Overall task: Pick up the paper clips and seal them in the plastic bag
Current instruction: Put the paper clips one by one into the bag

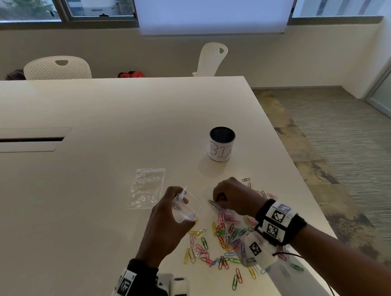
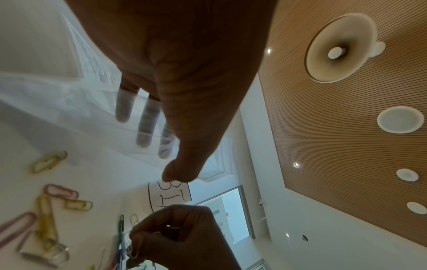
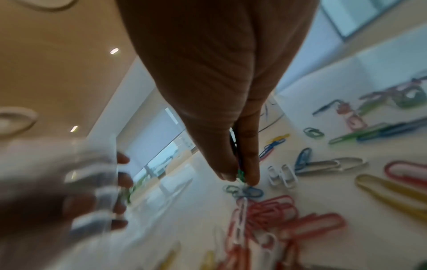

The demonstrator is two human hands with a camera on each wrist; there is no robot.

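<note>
Pinching paper clips in right hand | left hand grips plastic bag alongside

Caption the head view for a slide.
Left hand holds a bag; right hand pinches clips.

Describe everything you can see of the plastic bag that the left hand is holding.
The held plastic bag is small, clear and crinkled, of thin film. The left hand has it in its grip, off the table, with fingers showing through the film. Its mouth looks open toward the right hand. Whether it holds any clips cannot be told.
</note>
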